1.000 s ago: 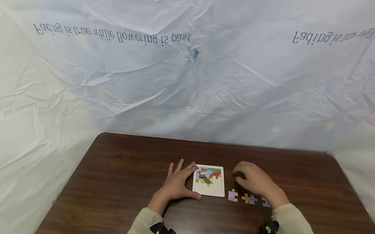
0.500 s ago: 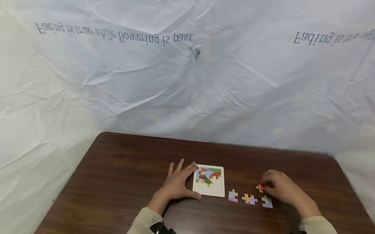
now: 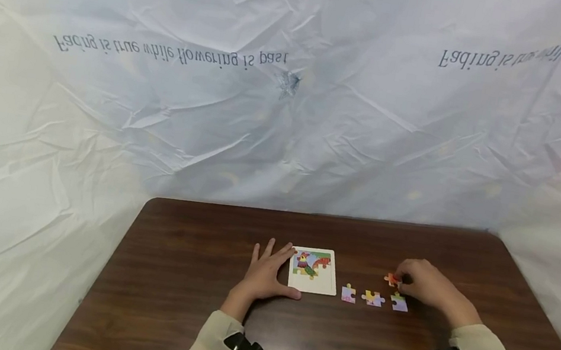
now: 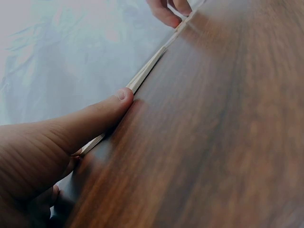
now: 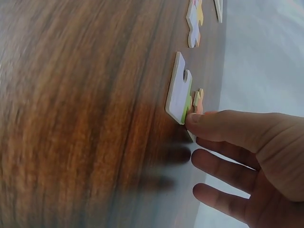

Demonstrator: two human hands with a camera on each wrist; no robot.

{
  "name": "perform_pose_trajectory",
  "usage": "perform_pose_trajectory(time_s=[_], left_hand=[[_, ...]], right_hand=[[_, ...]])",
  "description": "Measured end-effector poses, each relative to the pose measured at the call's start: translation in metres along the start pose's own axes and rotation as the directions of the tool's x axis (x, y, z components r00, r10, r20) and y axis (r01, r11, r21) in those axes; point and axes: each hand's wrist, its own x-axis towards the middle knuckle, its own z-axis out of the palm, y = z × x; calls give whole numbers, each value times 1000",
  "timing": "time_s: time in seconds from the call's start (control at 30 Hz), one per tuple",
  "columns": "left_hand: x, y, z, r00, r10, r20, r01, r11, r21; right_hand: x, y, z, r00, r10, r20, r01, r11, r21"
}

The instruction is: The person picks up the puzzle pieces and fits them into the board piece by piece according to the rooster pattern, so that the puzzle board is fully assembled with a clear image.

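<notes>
A square white puzzle tray lies on the brown table, its upper part filled with pieces that picture a rooster. My left hand rests at its left side, fingers spread, index finger at the top-left corner and thumb along the near edge. In the left wrist view the thumb presses the tray's edge. Further right, my right hand pinches an orange-red puzzle piece, partly hidden by the fingertips. In the right wrist view, thumb and index finger meet right beside a lilac-and-green piece.
Three loose puzzle pieces lie in a row right of the tray: a lilac one, a yellow-and-lilac one and the lilac-and-green one. Printed white sheeting hangs behind and beside the table.
My right hand has moved right, from beside the tray to the orange-red piece, uncovering the lilac-and-green one, and now pinches it. The left hand and tray have stayed in place.
</notes>
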Motion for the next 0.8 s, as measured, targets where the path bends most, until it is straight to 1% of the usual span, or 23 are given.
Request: perform_pose_trajectory(time_s=[0.17,0.4,0.63,0.8], left_hand=[[2,-1,0,1000,3,-5,-3,1000,10],[0,0,0,1000,-2,-4,2,1000,11],[-1,2,1,1000,-1,-5,1,1000,-4],[2,2,1,1000,8,-17,-8,1000,4]], right_hand=[[4,0,1,1000,2,0,-2,1000,1],[7,-6,4,999,-20,-34,20,1000,0],[19,-27,9,997,-62,-53,63,998,18],[32,-42,10,993,-93,-74,94,996,7]])
